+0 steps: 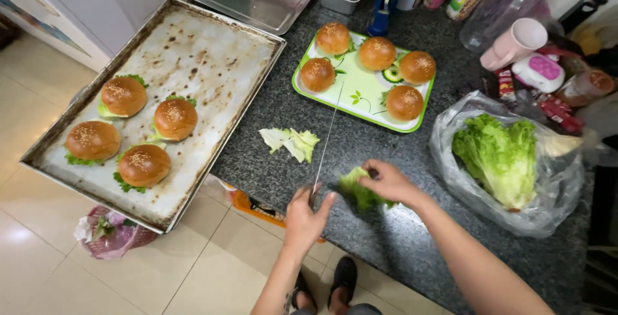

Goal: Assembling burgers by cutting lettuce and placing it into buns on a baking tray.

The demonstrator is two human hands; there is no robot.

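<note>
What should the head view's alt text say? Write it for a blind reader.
Over a dark speckled stone counter, the left hand holds a long thin knife while the right hand presses a green lettuce leaf. Sesame burger buns sit on a worn metal baking tray and a green plastic tray.

long thin knife [327, 136] upright; crumpled green lettuce leaf [356, 189]

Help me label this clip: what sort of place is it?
Most likely a home kitchen: a granite counter, a worn baking tray of burgers, and a bag of lettuce beside a knife.
</note>
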